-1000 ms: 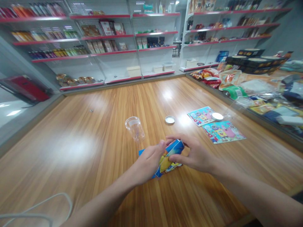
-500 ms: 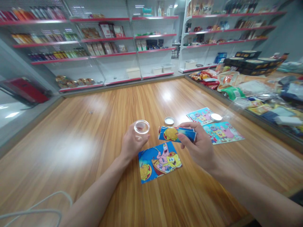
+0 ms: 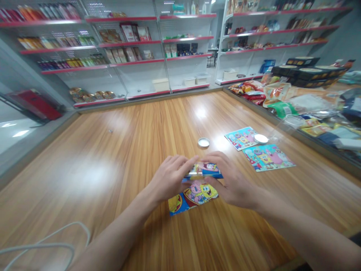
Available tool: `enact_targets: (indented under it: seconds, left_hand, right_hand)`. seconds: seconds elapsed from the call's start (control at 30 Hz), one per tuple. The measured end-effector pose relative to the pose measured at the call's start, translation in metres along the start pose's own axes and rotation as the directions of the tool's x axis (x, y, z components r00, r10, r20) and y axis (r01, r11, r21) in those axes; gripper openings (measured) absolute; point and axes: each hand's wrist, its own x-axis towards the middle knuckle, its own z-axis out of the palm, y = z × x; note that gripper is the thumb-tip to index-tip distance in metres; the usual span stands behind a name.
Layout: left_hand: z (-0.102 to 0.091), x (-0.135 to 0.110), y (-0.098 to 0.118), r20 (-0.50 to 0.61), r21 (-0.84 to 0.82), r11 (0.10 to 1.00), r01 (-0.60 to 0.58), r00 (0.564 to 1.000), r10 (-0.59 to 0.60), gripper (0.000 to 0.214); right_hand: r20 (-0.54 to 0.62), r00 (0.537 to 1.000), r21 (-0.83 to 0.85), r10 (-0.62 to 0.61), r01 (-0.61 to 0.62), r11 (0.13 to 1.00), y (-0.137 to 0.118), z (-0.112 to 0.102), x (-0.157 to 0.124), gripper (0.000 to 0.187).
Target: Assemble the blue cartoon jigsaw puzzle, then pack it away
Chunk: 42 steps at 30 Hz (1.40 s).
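My left hand (image 3: 170,177) is closed around a clear plastic jar (image 3: 196,172), which lies sideways with its mouth toward the right. My right hand (image 3: 232,180) grips a rolled or folded blue cartoon card (image 3: 213,171), whose left end sits in the jar's mouth. Fingers hide part of both. Just below the hands, a blue cartoon card (image 3: 194,195) lies flat on the table, partly covered by them. Beyond the hands rests a round lid (image 3: 203,142) with a silvery rim.
Two light-blue cartoon cards (image 3: 267,158) lie at right, with a white lid (image 3: 261,139) on the farther one. Packaged goods (image 3: 284,109) crowd the table's right side. A pale cable (image 3: 56,246) loops at lower left. Stocked shelves (image 3: 135,62) stand behind the wooden table (image 3: 126,150).
My hands have come together. The jar has turned from upright-facing to sideways, and the card in my right hand has moved left into its mouth.
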Motion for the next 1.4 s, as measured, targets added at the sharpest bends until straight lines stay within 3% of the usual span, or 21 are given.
enact_targets:
  seconds: [0.07, 0.13, 0.23, 0.3, 0.4, 0.5, 0.57, 0.63, 0.73, 0.83, 0.93, 1.07, 1.17, 1.27, 1.33, 1.4]
  left_hand:
    - [-0.002, 0.002, 0.008, 0.027, -0.03, 0.999, -0.017, 0.999, 0.018, 0.065]
    - [-0.002, 0.002, 0.012, 0.006, -0.082, 0.996, 0.024, 1.0, -0.023, 0.065]
    - [-0.002, 0.003, 0.012, -0.069, -0.19, 0.976, 0.109, 0.99, -0.124, 0.067]
    - [-0.004, 0.003, 0.013, -0.115, -0.253, 0.957, 0.143, 0.978, -0.176, 0.067]
    - [-0.007, 0.005, 0.018, -0.129, -0.285, 0.949, 0.139, 0.975, -0.181, 0.066]
    - [-0.009, 0.006, 0.024, -0.079, -0.22, 0.972, 0.088, 0.991, -0.107, 0.064]
    - [-0.009, 0.005, 0.024, -0.055, -0.201, 0.977, 0.073, 0.995, -0.086, 0.064]
    - [-0.008, 0.005, 0.022, -0.069, -0.213, 0.974, 0.083, 0.993, -0.1, 0.066]
    - [-0.009, 0.005, 0.02, -0.118, -0.217, 0.972, 0.089, 0.986, -0.117, 0.066]
    - [-0.011, 0.006, 0.021, -0.118, -0.17, 0.983, 0.067, 0.989, -0.087, 0.063]
    - [-0.012, 0.006, 0.024, -0.08, -0.101, 0.995, 0.002, 0.997, -0.01, 0.06]
    - [-0.007, 0.005, 0.021, -0.085, -0.093, 0.995, -0.042, 0.996, 0.034, 0.051]
    - [0.005, 0.002, 0.009, -0.187, -0.271, 0.96, 0.071, 0.974, -0.125, 0.051]
    - [0.023, -0.002, -0.006, -0.203, -0.589, 0.76, 0.273, 0.861, -0.467, 0.057]
    - [0.034, -0.004, -0.016, -0.161, -0.663, 0.674, 0.326, 0.817, -0.554, 0.056]
    - [0.042, -0.006, -0.024, -0.14, -0.692, 0.636, 0.343, 0.8, -0.583, 0.055]
  right_hand:
    - [0.037, 0.999, 0.018, -0.006, 0.005, 1.0, -0.004, 0.0, -0.002, 0.062]
    - [-0.016, 1.0, 0.016, -0.017, 0.017, 1.0, -0.006, -0.004, -0.002, 0.069]
    - [-0.208, 0.976, -0.042, -0.058, 0.05, 0.998, -0.008, -0.013, -0.002, 0.056]
    - [-0.249, 0.962, -0.101, -0.112, 0.089, 0.991, -0.01, -0.014, -0.001, 0.044]
    - [-0.033, 0.99, -0.153, -0.138, 0.131, 0.979, -0.015, -0.007, 0.001, 0.032]
    - [0.215, 0.972, -0.141, -0.093, 0.125, 0.982, -0.019, 0.001, 0.0, 0.029]
    - [0.215, 0.972, -0.123, -0.093, 0.122, 0.985, -0.02, 0.002, 0.0, 0.026]
    - [0.087, 0.988, -0.112, -0.125, 0.134, 0.985, -0.018, -0.001, -0.001, 0.022]
    - [-0.066, 0.984, -0.109, -0.167, 0.159, 0.981, -0.019, -0.008, 0.0, 0.032]
    - [0.092, 0.987, -0.096, -0.129, 0.137, 0.986, -0.024, -0.011, 0.0, 0.034]
    - [0.286, 0.957, -0.095, -0.056, 0.087, 0.992, -0.029, -0.009, -0.001, 0.04]
    - [0.349, 0.937, -0.14, -0.014, 0.067, 0.988, -0.029, -0.007, -0.004, 0.05]
    - [0.188, 0.98, -0.125, -0.07, 0.095, 0.988, -0.024, -0.006, -0.004, 0.042]
    - [-0.035, 0.996, -0.112, -0.083, 0.079, 0.991, -0.018, -0.003, -0.003, 0.042]
    - [-0.024, 1.0, -0.127, -0.01, 0.007, 0.992, -0.012, 0.002, -0.004, 0.043]
    - [0.109, 0.99, -0.177, 0.086, -0.066, 0.982, -0.005, 0.01, -0.007, 0.052]
